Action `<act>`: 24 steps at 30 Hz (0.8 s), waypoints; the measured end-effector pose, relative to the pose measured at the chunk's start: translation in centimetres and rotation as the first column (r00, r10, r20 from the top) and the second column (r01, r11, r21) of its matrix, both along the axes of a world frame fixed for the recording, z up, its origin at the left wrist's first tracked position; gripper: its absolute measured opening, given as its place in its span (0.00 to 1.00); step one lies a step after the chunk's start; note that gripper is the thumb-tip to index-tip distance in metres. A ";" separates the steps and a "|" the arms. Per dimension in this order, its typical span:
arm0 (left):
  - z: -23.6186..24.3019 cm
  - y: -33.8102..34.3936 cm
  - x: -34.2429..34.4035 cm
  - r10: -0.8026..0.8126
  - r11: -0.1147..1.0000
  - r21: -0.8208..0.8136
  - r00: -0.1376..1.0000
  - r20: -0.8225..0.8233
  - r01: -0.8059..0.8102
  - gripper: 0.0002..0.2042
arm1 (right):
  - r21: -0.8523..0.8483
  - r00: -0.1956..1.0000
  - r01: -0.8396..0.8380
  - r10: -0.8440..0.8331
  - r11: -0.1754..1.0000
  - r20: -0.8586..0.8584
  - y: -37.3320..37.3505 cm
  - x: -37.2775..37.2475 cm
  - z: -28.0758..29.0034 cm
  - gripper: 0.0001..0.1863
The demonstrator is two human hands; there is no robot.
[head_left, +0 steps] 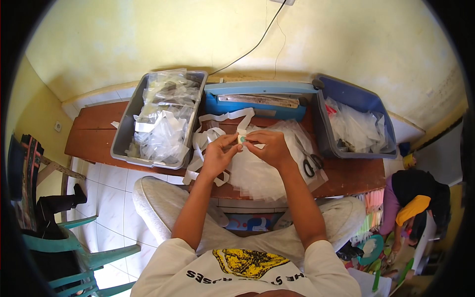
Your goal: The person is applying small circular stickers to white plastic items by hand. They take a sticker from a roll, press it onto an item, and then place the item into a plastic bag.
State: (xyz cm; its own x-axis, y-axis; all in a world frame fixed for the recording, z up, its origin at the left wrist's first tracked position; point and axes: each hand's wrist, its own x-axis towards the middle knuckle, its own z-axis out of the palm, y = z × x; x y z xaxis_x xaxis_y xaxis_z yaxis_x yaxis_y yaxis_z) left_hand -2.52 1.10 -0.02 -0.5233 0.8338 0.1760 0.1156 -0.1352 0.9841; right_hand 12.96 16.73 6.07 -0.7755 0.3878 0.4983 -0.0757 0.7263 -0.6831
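Observation:
Over the front middle of the bench, my left hand [217,156] and my right hand [273,148] meet with their fingertips close together. Both are closed in a pinch on a small pale label [241,139] with a green print. It sits at the lower end of a long white paper strip [228,116], which loops back and trails down in curls beside my left hand. Beneath my hands spreads a fanned pile of clear plastic bags [260,173]. Black-handled scissors [310,167] lie on the pile's right side, their blades partly hidden.
A grey bin [146,161] of packed clear bags stands left on the red-brown bench [94,129]. At right stands a dark blue bin [324,129] of plastic bags. A blue device [227,106] with a metal bar lies behind. Another person [418,195] works at lower right.

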 end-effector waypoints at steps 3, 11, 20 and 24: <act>0.7 0.0 0.4 -0.009 1.000 0.024 0.999 0.038 0.008 0.21 | 0.103 0.999 -0.012 0.015 0.995 -0.030 0.2 0.1 -0.2 0.11; 1.0 -0.4 0.0 0.016 1.000 -0.013 0.992 -0.121 -0.018 0.23 | 0.056 1.000 0.023 -0.022 0.998 -0.019 -0.5 -0.3 -0.3 0.09; 0.0 -0.2 0.0 0.012 1.000 0.007 0.999 -0.047 -0.012 0.22 | 0.036 0.999 0.045 -0.044 0.998 -0.012 -0.7 -0.2 0.2 0.07; -0.1 0.0 0.1 0.001 1.000 0.015 1.000 -0.002 -0.001 0.22 | 0.039 1.000 0.019 -0.019 0.999 0.005 -0.3 0.1 0.4 0.07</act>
State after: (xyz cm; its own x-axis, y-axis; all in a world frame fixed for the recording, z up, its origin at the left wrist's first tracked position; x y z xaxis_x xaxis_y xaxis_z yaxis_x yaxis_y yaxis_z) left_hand -2.45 1.05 -0.12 -0.5240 0.8302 0.1900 0.1179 -0.1502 0.9816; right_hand 13.05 16.47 6.47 -0.7711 0.3828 0.5088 -0.0581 0.7535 -0.6549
